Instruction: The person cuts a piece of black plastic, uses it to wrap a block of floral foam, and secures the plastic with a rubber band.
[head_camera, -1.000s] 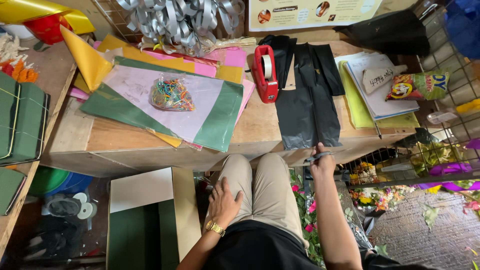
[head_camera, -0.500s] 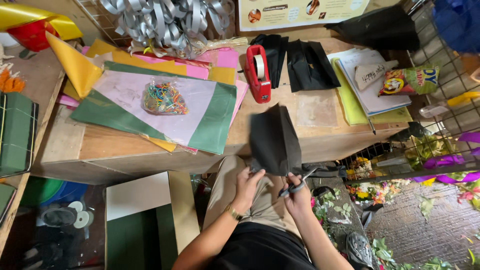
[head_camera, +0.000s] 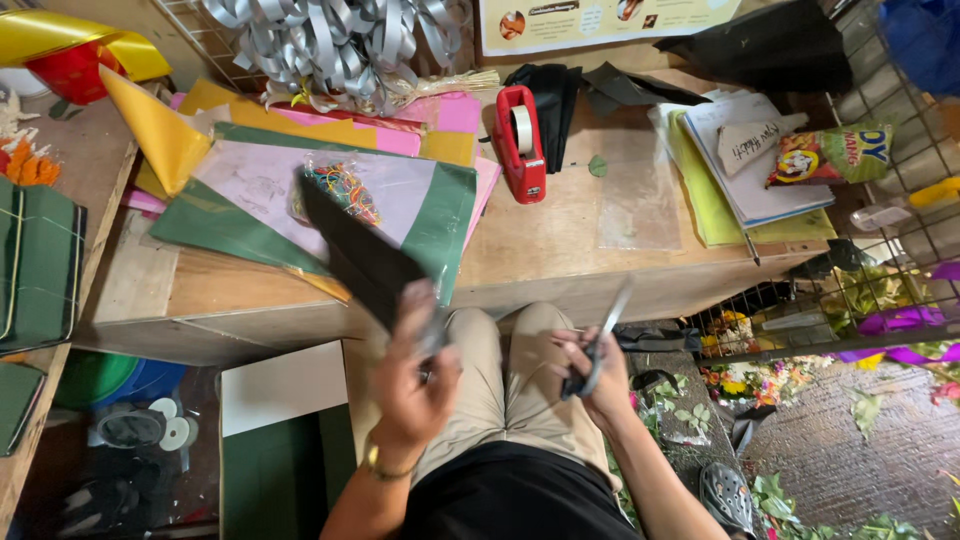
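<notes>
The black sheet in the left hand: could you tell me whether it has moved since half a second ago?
Yes. The black sheet has swung left, from beneath the red tape dispenser to over the green paper, gripped by the left hand.

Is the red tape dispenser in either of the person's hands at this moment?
No. The red tape dispenser stands on the wooden table, while the left hand holds a black sheet and the right hand holds scissors.

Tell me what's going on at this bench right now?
A seated person holds a folded black sheet up in the left hand, raised over the edge of the wooden bench. The right hand grips scissors, blades pointing up and apart from the sheet. On the bench lie coloured paper sheets, a bag of rubber bands, a red tape dispenser and more black sheets.
</notes>
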